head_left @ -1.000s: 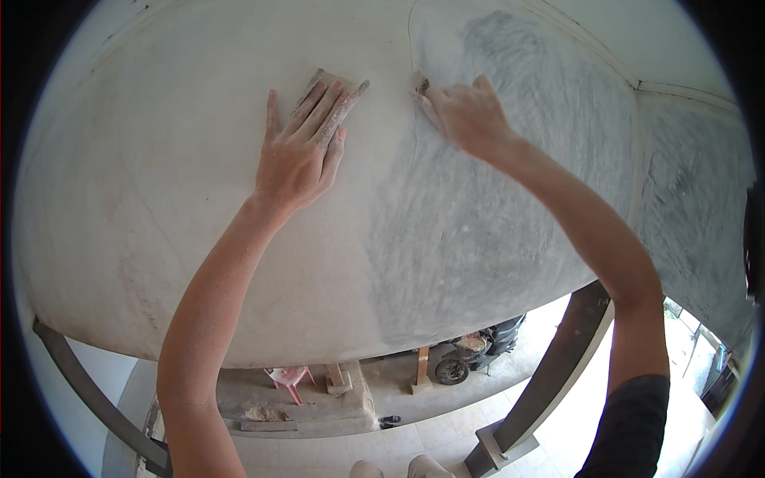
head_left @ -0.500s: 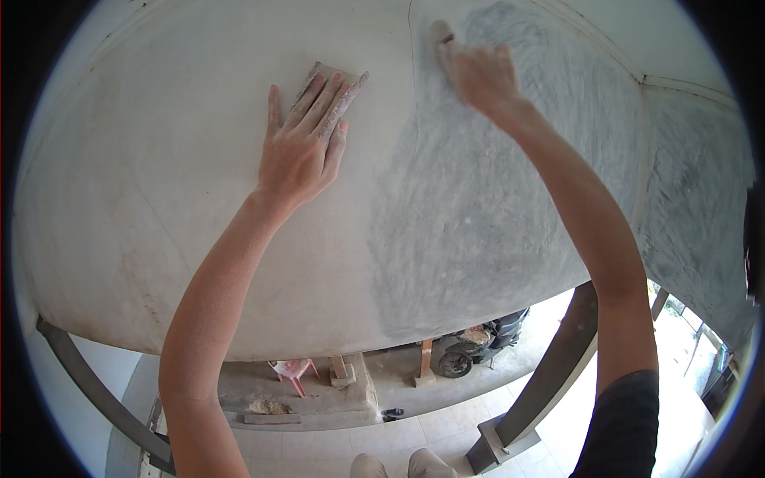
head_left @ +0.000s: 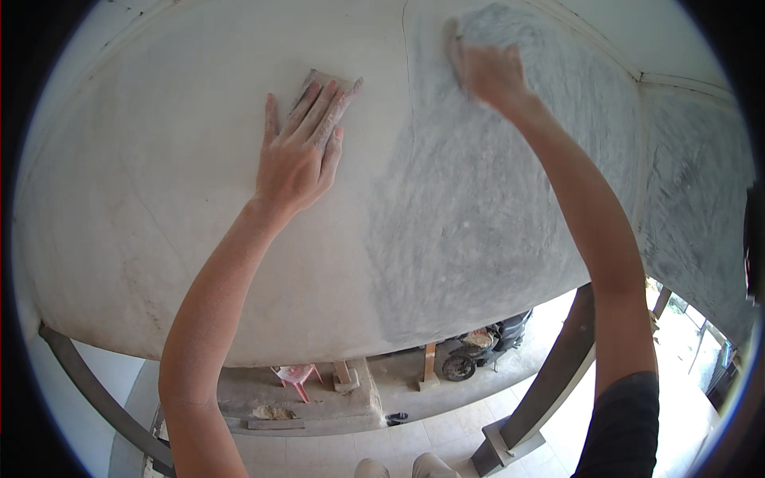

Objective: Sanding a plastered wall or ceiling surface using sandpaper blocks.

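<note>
My left hand (head_left: 295, 163) lies against the pale part of the wall (head_left: 191, 191), fingers stretched upward. Under and around its middle fingers sits a dusty, curled sheet of sandpaper (head_left: 341, 82), its edges bent up at both sides. Higher up on the right, my right hand (head_left: 494, 76) is closed on a pale, round-ended tool (head_left: 453, 40). Motion blurs that tool, and the hand hides most of it, so its kind cannot be made out. It touches the wall along the left border of a grey, streaky coat (head_left: 478, 215).
A thin crack (head_left: 409, 72) runs down the wall between my hands. Dark beams (head_left: 550, 378) slope below on both sides. Far beneath are a pink plastic chair (head_left: 296, 374), a parked motorbike (head_left: 486, 346), wooden posts (head_left: 429, 364) and a tiled floor (head_left: 382, 440).
My right hand and its tool have moved slightly right along the wall. My left hand sits a little lower in the picture, with the sandpaper still under its fingers. The view has shifted slightly.
</note>
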A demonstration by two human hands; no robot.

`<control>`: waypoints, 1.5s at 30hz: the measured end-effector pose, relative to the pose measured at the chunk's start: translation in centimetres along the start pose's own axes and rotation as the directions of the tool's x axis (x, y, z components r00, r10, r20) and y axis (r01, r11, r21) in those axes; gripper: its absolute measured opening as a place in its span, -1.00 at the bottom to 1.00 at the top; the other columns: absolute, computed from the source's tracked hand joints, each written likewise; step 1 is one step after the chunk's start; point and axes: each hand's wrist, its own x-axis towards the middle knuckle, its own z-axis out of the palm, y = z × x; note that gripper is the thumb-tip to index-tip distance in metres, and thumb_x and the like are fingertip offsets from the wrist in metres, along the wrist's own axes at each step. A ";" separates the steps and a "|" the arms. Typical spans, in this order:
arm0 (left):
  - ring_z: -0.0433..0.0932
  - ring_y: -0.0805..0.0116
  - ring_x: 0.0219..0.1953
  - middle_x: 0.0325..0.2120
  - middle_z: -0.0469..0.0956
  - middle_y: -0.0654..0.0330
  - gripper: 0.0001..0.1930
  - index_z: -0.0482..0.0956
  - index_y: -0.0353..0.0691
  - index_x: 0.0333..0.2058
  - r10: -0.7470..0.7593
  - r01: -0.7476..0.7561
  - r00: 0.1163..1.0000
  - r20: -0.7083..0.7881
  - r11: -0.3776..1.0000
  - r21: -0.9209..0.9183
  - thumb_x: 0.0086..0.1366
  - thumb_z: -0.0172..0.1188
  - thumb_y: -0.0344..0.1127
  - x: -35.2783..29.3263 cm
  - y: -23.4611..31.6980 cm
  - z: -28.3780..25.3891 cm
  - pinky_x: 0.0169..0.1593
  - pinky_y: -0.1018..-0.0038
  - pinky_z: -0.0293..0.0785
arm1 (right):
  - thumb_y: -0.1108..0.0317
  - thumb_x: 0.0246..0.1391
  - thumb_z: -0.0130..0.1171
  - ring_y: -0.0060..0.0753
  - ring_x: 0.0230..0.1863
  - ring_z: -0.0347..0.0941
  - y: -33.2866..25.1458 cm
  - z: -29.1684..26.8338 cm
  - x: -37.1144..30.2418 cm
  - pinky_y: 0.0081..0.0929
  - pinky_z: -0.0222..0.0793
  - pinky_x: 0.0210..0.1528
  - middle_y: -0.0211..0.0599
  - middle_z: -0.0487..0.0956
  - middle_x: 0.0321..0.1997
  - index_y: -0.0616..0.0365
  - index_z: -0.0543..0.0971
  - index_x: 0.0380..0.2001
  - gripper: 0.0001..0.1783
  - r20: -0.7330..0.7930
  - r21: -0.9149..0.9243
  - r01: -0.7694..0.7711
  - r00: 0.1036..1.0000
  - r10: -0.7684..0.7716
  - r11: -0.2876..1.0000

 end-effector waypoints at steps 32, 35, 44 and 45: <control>0.19 0.35 0.37 0.31 0.27 0.38 -0.51 0.19 0.04 0.34 -0.019 0.019 0.999 0.027 1.000 0.005 0.47 -0.17 -0.15 -1.4 -0.7 -0.4 0.43 -0.14 -0.16 | 0.21 0.35 -0.11 -0.33 -0.45 0.51 -5.1 2.4 -3.3 0.10 0.26 -0.13 -0.44 0.60 -0.47 -0.08 0.59 -0.29 -0.73 -0.235 -0.160 0.229 0.936 -0.262 0.960; 0.19 0.35 0.37 0.31 0.27 0.38 -0.51 0.19 0.04 0.34 -0.022 0.022 1.000 0.023 1.000 0.014 0.47 -0.17 -0.15 -1.6 -0.6 -0.4 0.43 -0.14 -0.15 | 0.21 0.35 -0.11 -0.37 -0.49 0.49 -3.9 4.2 -4.2 0.16 0.30 -0.08 -0.45 0.56 -0.52 -0.02 0.59 -0.28 -0.72 -0.376 -0.132 0.403 0.825 -0.421 0.906; 0.19 0.30 0.37 0.31 0.28 0.30 -0.49 0.20 -0.01 0.34 0.006 -0.006 0.998 0.059 1.000 0.008 0.46 -0.14 -0.13 -0.5 1.3 -0.1 0.43 -0.15 -0.17 | 0.07 0.39 -0.19 -0.28 -0.44 0.56 -1.7 3.3 -3.7 0.27 0.18 0.09 -0.29 0.60 -0.55 0.07 0.60 -0.22 -0.59 -0.184 0.092 0.378 0.916 -0.358 0.921; 0.18 0.29 0.38 0.32 0.27 0.27 -0.48 0.19 -0.01 0.35 0.023 -0.020 0.998 0.066 0.999 -0.040 0.46 -0.14 -0.10 -0.2 2.7 0.2 0.43 -0.15 -0.17 | 0.06 0.40 -0.20 -0.27 -0.43 0.57 0.6 3.8 -2.8 0.23 0.18 0.08 -0.27 0.60 -0.57 0.07 0.61 -0.25 -0.56 -0.243 0.007 0.246 0.941 -0.237 0.969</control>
